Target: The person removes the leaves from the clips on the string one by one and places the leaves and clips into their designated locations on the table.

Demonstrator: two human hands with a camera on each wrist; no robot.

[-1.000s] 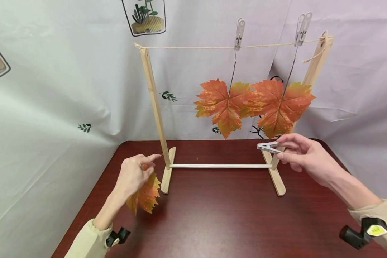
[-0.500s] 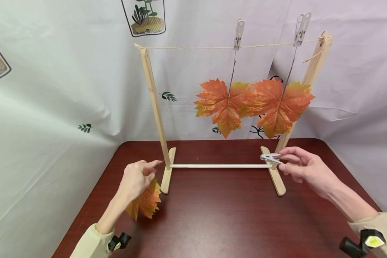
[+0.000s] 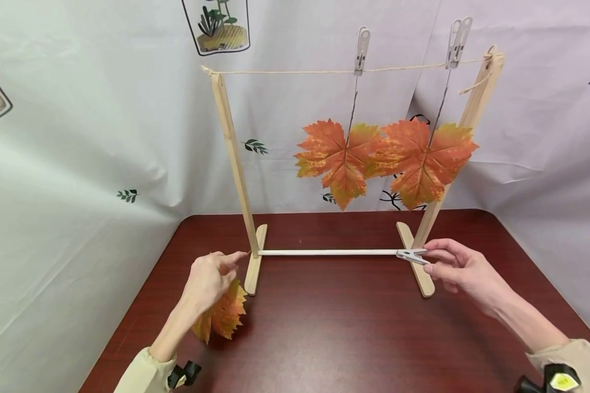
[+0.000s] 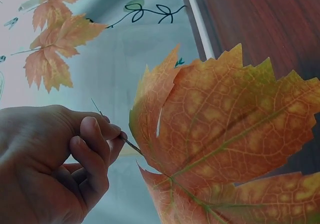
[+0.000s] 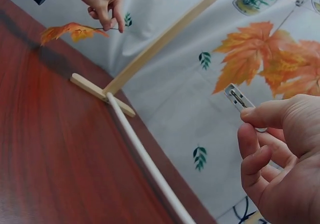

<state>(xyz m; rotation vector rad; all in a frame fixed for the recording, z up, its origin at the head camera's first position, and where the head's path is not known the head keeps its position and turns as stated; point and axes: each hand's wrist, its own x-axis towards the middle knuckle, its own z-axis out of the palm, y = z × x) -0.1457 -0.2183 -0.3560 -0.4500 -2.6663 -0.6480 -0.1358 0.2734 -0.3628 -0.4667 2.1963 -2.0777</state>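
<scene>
My left hand pinches the thin dark stem of an orange-yellow artificial maple leaf, which hangs below the fingers near the rack's left foot. On the other side, my right hand holds a grey-white clothespin by its handle ends, between thumb and fingers. In the head view this clothespin overlaps the right end of the rack's white rod. Two more maple leaves, a middle one and a right one, hang by their stems from clothespins on the twine.
The wooden rack has a left post and a right post, each on a flat foot. It stands on a dark red-brown table. Behind it hangs a pale cloth printed with plants and jars.
Both hands have moved down a little, the left with the leaf and the right with the clothespin. The two hanging leaves and the rack stay in place.
</scene>
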